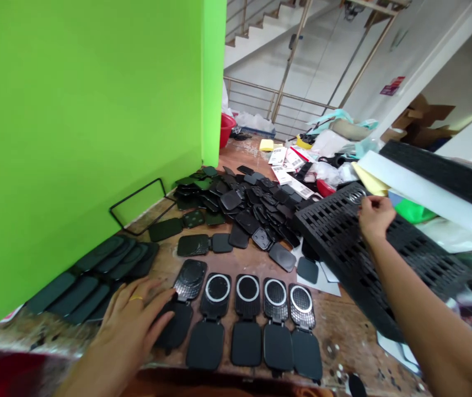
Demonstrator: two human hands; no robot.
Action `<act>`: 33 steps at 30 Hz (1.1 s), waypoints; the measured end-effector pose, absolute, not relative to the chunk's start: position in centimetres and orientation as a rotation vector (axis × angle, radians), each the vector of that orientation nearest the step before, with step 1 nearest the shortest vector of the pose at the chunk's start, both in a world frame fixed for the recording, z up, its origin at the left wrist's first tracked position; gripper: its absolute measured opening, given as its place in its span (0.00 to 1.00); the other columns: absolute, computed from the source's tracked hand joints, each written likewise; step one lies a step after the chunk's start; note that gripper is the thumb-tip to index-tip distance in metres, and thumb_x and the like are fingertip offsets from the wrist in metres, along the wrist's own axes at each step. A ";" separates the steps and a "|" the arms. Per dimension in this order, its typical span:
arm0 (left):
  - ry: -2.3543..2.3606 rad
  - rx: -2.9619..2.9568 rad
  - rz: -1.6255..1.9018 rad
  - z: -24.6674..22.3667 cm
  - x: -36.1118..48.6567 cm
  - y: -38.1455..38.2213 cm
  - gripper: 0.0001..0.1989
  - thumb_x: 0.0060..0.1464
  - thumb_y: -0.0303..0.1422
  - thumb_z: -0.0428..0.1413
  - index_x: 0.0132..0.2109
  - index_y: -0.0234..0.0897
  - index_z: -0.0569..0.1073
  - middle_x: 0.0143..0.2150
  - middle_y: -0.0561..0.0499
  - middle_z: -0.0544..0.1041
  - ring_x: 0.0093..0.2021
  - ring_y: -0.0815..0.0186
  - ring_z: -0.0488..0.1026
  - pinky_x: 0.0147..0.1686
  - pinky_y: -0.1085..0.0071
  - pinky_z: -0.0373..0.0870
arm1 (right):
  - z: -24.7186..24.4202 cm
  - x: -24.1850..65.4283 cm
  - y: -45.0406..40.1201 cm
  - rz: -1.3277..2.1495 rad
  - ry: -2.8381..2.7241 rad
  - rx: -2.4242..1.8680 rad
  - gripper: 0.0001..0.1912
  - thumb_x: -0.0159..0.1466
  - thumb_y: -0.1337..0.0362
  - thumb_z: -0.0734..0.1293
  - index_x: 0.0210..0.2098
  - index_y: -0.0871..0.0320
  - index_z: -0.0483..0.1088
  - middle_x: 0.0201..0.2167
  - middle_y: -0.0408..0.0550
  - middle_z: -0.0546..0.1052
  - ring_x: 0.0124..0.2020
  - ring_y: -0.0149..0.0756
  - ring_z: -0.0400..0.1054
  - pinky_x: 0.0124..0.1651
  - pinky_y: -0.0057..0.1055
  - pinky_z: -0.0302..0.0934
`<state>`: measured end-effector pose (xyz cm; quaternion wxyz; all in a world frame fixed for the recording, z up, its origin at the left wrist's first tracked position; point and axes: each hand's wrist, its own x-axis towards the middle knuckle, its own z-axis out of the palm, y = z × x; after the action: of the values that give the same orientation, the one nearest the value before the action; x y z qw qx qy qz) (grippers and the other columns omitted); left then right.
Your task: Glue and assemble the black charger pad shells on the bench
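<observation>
Head view: the left hand [130, 325] lies flat, fingers spread, on the leftmost of five hinged black pieces [178, 309] set in a row near the front edge of the bench [343, 325]; its palm hides much of that piece's lower flap. The right hand [374, 216] reaches out to the upper end of a slotted black tray [343, 237], fingers curled together at a silver ring [357, 197]. Whether they pinch the ring or only touch it cannot be told; the fingertips are hidden behind the knuckles. The tray tilts, and its lower end is covered by the forearm. Behind the row, a heap of black parts [244, 204] is too jumbled to sort. Dark flat plates [95, 275] lean along the green wall [74, 110], their near ends blurred.
</observation>
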<state>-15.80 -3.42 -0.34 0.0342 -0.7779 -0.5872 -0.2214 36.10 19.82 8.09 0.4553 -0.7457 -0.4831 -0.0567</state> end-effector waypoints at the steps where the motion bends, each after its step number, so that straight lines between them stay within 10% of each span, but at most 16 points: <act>1: -1.825 -2.380 -0.671 -0.2 -15.8 -3.7 0.14 0.58 0.39 0.52 0.48 0.46 0.75 0.51 0.44 0.72 0.54 0.50 0.65 0.53 0.49 0.64 | 8.2 35.1 19.0 -0.082 -1.204 -1.800 0.16 0.62 0.65 0.58 0.44 0.69 0.68 0.31 0.59 0.75 0.26 0.35 0.68 0.31 0.32 0.63; 9: -1.983 -2.472 -0.419 1.6 -14.4 -5.7 0.15 0.58 0.35 0.55 0.53 0.49 0.73 0.51 0.51 0.75 0.59 0.50 0.58 0.61 0.42 0.52 | 6.8 19.3 10.4 0.517 -1.845 -1.327 0.08 0.59 0.60 0.67 0.35 0.58 0.73 0.27 0.47 0.76 0.27 0.35 0.72 0.32 0.30 0.66; 33: -2.047 -2.474 -0.476 2.2 -13.9 -6.2 0.14 0.58 0.34 0.55 0.52 0.46 0.74 0.49 0.48 0.72 0.61 0.52 0.57 0.63 0.44 0.48 | 1.0 4.9 3.8 -0.157 -2.862 -0.682 0.09 0.66 0.71 0.60 0.36 0.62 0.73 0.37 0.55 0.73 0.38 0.43 0.62 0.40 0.37 0.57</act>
<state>-13.89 -6.25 2.23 -0.0522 -0.7611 -0.6297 -0.1464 4.93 3.82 0.97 0.0977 -0.2304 -0.9667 -0.0529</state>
